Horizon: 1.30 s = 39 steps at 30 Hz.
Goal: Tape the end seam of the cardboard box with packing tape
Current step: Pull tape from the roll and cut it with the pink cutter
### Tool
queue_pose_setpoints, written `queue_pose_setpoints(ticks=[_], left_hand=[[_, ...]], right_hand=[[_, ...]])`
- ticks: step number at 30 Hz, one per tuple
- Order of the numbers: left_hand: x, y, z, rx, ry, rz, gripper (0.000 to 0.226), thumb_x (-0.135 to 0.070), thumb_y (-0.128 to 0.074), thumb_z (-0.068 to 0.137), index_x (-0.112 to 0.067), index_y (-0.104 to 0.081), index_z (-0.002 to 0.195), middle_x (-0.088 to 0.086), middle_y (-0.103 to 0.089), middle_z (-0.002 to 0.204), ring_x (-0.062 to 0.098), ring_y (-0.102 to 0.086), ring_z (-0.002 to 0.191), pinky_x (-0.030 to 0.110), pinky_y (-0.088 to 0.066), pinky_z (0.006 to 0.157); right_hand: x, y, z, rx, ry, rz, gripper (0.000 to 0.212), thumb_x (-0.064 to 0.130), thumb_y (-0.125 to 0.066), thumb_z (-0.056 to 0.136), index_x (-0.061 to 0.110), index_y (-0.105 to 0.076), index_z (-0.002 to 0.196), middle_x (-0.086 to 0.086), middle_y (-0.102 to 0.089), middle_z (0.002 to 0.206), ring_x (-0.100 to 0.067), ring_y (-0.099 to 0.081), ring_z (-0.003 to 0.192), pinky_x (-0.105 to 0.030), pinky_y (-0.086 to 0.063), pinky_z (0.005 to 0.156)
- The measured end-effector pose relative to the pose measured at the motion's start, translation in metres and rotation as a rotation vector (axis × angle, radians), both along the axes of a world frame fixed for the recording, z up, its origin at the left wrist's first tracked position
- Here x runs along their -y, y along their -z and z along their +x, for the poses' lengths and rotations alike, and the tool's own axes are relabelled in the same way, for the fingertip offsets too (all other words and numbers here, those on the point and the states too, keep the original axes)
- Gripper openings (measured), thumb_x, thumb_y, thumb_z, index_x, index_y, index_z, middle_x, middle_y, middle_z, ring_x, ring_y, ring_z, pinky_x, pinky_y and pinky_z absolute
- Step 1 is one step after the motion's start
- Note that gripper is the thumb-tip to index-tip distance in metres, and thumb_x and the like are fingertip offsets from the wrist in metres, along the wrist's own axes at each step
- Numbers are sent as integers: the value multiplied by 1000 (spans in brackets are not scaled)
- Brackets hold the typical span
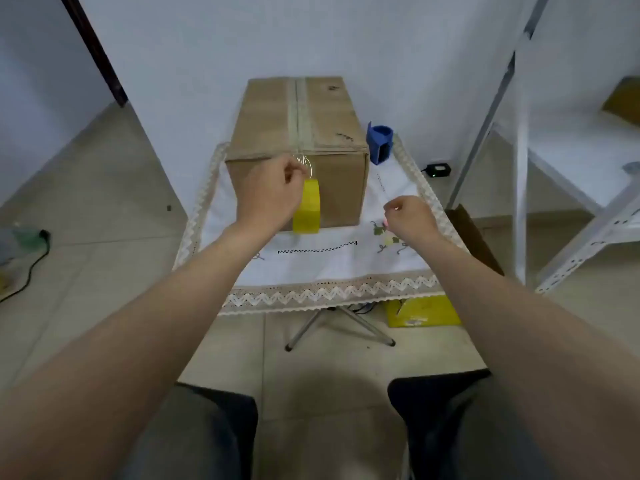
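Observation:
A brown cardboard box (270, 116) stands lengthwise on a small table with a white lace-edged cloth (332, 258). Clear tape runs along its top centre seam. My left hand (268, 197) is at the box's near top edge, pinching a strip of clear tape that comes off a yellow tape roll (307, 209). The roll hangs against the box's near end face, just under my fingers. My right hand (410, 216) hovers to the right of the box above the cloth, fingers curled shut; a small pink thing seems pinched in it, too small to identify.
A blue tape dispenser (379, 142) stands on the table by the box's right side. White metal shelving (554, 168) rises at the right. A yellow box (420, 311) lies on the floor under the table. A cable (27, 271) and black adapter (438, 169) lie on the floor.

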<state>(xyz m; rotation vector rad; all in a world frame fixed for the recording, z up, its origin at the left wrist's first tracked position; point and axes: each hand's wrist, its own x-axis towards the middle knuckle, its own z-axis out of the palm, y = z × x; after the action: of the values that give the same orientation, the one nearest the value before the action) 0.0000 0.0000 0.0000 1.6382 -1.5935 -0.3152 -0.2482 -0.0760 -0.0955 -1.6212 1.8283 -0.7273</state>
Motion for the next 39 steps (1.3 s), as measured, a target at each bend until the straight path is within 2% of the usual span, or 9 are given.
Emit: queue_pose_setpoints(ticks=[5, 10, 18, 21, 24, 28, 32, 36, 39], left_hand=[[34, 4, -11, -6, 2, -53, 25, -26, -50, 92, -26, -75, 97, -7, -70, 81, 23, -69, 87, 42, -57, 78], [43, 10, -11, -36, -17, -98, 26, -24, -52, 92, -24, -77, 98, -5, -74, 84, 21, -69, 86, 41, -56, 78], [41, 15, -4, -210, -113, -54, 17, -37, -53, 92, -27, -66, 95, -7, -71, 92, 23, -69, 95, 46, -56, 87], [37, 22, 0, -293, -137, -30, 5, -31, -57, 94, -29, -59, 91, -11, -63, 83, 16, -62, 84, 42, -53, 86], [36, 32, 5, -389, -160, 88, 20, -37, -65, 97, -25, -51, 88, -12, -54, 79, 11, -54, 74, 37, -48, 78], [35, 40, 7, -600, -122, 226, 36, -58, -72, 87, -27, -54, 93, -8, -59, 88, 15, -60, 80, 36, -56, 76], [38, 42, 7, -682, -70, 282, 29, -47, -67, 98, -20, -57, 104, -10, -61, 94, 6, -60, 80, 14, -49, 51], [42, 50, 3, -814, -84, 263, 35, -46, -78, 83, -23, -60, 103, -5, -68, 103, 14, -66, 90, 32, -55, 71], [42, 51, -2, -791, -115, 221, 31, -38, -77, 90, -19, -64, 112, -7, -70, 97, 8, -67, 83, 32, -55, 76]], right_hand=[[19, 14, 2, -301, 126, 100, 22, 28, -50, 83, 16, -68, 79, -11, -63, 104, -39, -59, 102, -47, -54, 92], [25, 24, -1, -372, 56, 112, 24, 33, -56, 92, 15, -70, 86, -10, -65, 100, -35, -64, 94, -38, -55, 79], [24, 5, -10, 145, -26, 95, 26, 17, -74, 92, 13, -65, 116, -14, -69, 95, -12, -55, 42, -27, -44, 47], [7, -28, 10, 412, -150, -59, 24, 14, -70, 96, 12, -68, 120, -11, -67, 87, -18, -55, 48, -29, -49, 45], [-8, -56, 34, 575, -286, -185, 22, 12, -70, 96, 14, -68, 118, -8, -68, 80, -22, -54, 48, -28, -49, 44], [-11, -68, 55, 614, -383, -242, 20, 10, -68, 97, 14, -63, 116, -4, -72, 79, -24, -55, 44, -31, -49, 43], [-2, -68, 68, 641, -396, -248, 18, 6, -66, 98, 18, -57, 108, -2, -72, 78, -24, -53, 40, -28, -41, 40], [2, -62, 80, 582, -466, -249, 17, 4, -66, 97, 15, -58, 108, 0, -67, 79, -22, -48, 42, -22, -40, 39], [4, -60, 87, 520, -502, -285, 16, 3, -66, 96, 14, -61, 106, 5, -62, 82, -8, -50, 45, -22, -43, 40]])
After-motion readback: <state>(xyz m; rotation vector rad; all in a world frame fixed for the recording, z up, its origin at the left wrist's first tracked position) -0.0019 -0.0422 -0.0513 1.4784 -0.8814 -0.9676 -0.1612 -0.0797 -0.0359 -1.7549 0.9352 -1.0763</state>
